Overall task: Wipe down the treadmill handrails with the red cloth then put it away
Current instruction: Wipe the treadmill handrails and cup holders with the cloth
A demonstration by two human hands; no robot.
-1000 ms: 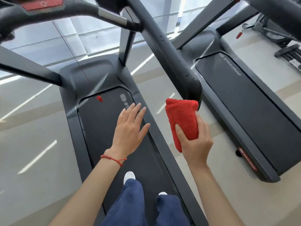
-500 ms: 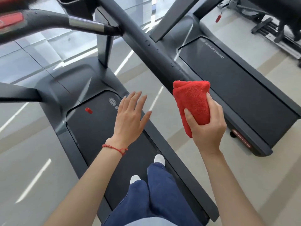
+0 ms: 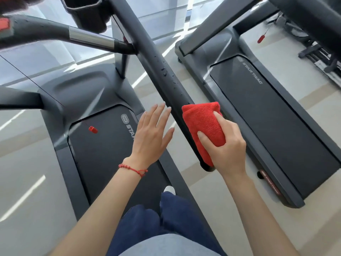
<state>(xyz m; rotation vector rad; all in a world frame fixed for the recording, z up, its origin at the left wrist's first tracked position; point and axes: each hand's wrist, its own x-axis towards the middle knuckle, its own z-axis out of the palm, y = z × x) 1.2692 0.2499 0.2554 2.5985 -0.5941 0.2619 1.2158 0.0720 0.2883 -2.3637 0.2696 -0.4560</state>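
Note:
A folded red cloth (image 3: pixel 203 122) lies over the near end of the black right handrail (image 3: pixel 158 71), which runs diagonally from top centre down to its tip. My right hand (image 3: pixel 227 150) grips the cloth against the rail, thumb on its left face, fingers over the top. Water droplets sit on the rail above the cloth. My left hand (image 3: pixel 151 137) hovers with straight fingers just left of the rail, holding nothing. The left handrail (image 3: pixel 16 100) shows at the left edge.
I stand on a treadmill belt (image 3: pixel 103 154) with a red safety clip (image 3: pixel 93 129) dangling over it. A front crossbar (image 3: pixel 88 38) with a metal sensor runs at upper left. A second treadmill (image 3: pixel 276 117) stands to the right, with more gym equipment (image 3: pixel 317 50) beyond it.
My right hand brought the cloth from beside the rail's end onto the rail itself. The left hand stayed straight-fingered and drew a little closer to the rail. The view shifted right.

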